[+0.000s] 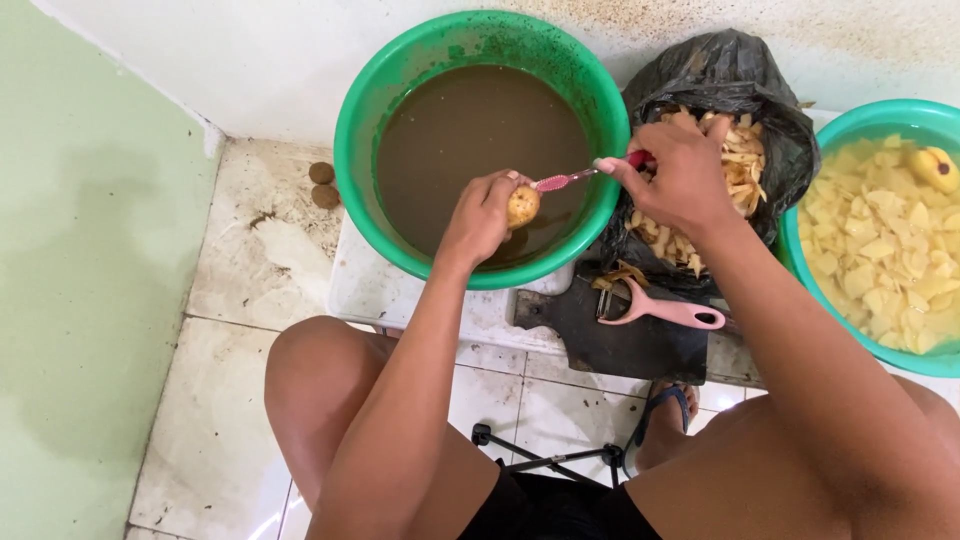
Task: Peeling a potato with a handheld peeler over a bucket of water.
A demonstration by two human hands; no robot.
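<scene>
Head view showed the left hand (483,215) closed around a small yellow potato (523,206), held over the brown water of a green basin (365,120). To its right, the right hand (680,170) gripped a red-handled knife (590,172), blade tip touching the potato. The basin stood on a low white table (370,290) beside a dark cutting board (620,345) with a pink peeler (665,311), on a tiled floor (230,400) against a white wall.
</scene>
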